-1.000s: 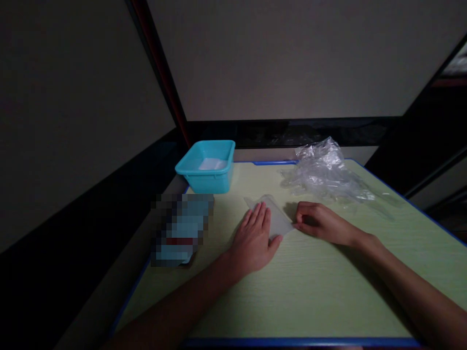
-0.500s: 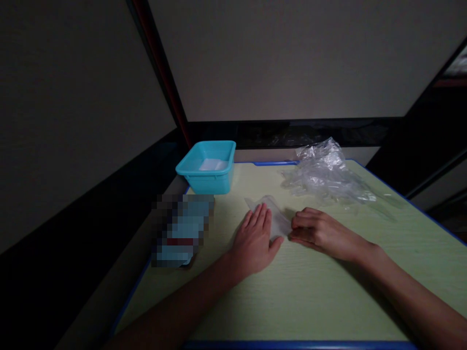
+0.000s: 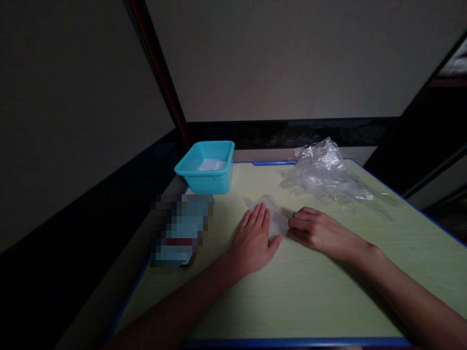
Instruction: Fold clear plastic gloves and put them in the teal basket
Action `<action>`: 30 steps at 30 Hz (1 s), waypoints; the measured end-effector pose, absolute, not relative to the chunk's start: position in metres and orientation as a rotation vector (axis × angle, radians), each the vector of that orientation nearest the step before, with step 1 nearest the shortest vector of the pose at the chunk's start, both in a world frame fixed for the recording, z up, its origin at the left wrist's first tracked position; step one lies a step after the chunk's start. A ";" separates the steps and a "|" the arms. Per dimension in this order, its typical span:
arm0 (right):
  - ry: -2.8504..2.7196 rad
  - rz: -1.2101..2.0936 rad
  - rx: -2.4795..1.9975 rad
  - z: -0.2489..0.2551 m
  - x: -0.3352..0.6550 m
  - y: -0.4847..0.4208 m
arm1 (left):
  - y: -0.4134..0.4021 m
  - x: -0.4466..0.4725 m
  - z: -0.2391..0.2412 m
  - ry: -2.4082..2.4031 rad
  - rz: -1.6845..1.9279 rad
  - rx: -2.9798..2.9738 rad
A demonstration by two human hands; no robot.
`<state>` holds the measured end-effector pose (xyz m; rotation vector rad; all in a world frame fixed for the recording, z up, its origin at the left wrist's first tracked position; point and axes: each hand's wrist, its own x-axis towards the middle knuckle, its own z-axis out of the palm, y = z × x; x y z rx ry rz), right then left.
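Note:
A thin, translucent plastic bag [image 3: 278,221] lies on the pale green tabletop [image 3: 284,301], partly under my left hand. Flat on top of it, my left hand [image 3: 253,238] has its fingers stretched out and its thumb spread to the right. My right hand [image 3: 310,227] rests on the table to the right, its curled fingers pinching the bag's right edge. The fingertips of the right hand are mostly hidden, and my left palm covers the near part of the bag.
A turquoise plastic basket [image 3: 209,182] with something white and flat inside stands at the back left. In front of it lies a blurred-out, bluish flat object [image 3: 186,228]. Crumpled clear plastic bags [image 3: 324,170] are heaped at the back right. Blue edging [image 3: 292,342] rims the table.
My right hand has shifted very slightly left at the bag's edge. The left hand stays flat in place, and the whole view has moved a little.

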<state>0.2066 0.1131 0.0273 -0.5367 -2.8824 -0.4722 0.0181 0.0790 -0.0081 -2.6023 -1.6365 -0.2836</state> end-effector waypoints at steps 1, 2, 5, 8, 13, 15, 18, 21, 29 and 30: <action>-2.881 -0.476 -0.540 0.027 0.207 0.113 | 0.079 0.018 -0.008 -1.632 -0.285 -2.605; -2.881 -0.481 -0.538 0.028 0.207 0.113 | 0.079 0.018 -0.008 -1.631 -0.287 -2.607; -2.883 -0.506 -0.531 0.030 0.207 0.113 | 0.079 0.018 -0.009 -1.634 -0.290 -2.601; -2.884 -0.534 -0.533 0.030 0.207 0.114 | 0.079 0.018 -0.009 -1.629 -0.296 -2.599; -2.890 -0.516 -0.552 0.025 0.206 0.115 | 0.078 0.019 -0.009 -1.635 -0.301 -2.600; -2.874 -0.473 -0.569 0.024 0.206 0.116 | 0.078 0.019 -0.009 -1.639 -0.298 -2.597; -2.859 -0.410 -0.592 0.023 0.207 0.116 | 0.078 0.018 -0.008 -1.640 -0.296 -2.602; -2.867 -0.374 -0.588 0.023 0.207 0.116 | 0.078 0.018 -0.008 -1.635 -0.299 -2.610; -2.843 -0.311 -0.526 0.019 0.206 0.118 | 0.078 0.017 -0.007 -1.639 -0.294 -2.614; -2.843 -0.282 -0.538 0.019 0.205 0.118 | 0.078 0.017 -0.007 -1.635 -0.296 -2.619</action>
